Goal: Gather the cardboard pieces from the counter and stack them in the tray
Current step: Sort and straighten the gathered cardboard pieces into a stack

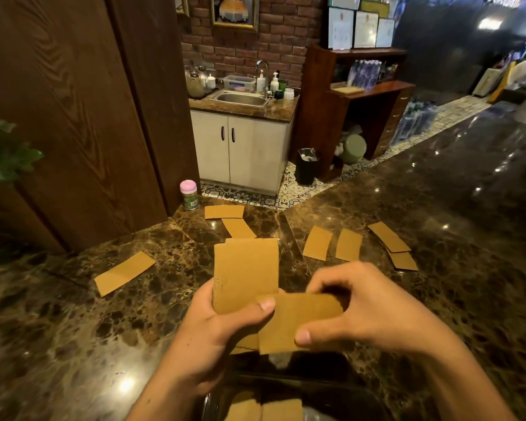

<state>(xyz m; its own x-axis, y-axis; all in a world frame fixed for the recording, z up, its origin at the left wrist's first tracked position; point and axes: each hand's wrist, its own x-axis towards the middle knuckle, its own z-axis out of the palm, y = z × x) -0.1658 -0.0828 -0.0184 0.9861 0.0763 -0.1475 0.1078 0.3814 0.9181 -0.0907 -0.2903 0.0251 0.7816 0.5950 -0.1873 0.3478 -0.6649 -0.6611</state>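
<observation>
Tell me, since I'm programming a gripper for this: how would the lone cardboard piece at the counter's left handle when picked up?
The lone cardboard piece lies flat and thin, so probably light but hard to get under. The marble counter looks glossy; it may slide when pushed. It looks slightly curved, likely bendable.

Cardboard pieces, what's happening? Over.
Left hand and right hand both grip flat brown cardboard pieces. Seven more on marble counter. Dark tray below, unobstructed.
</observation>
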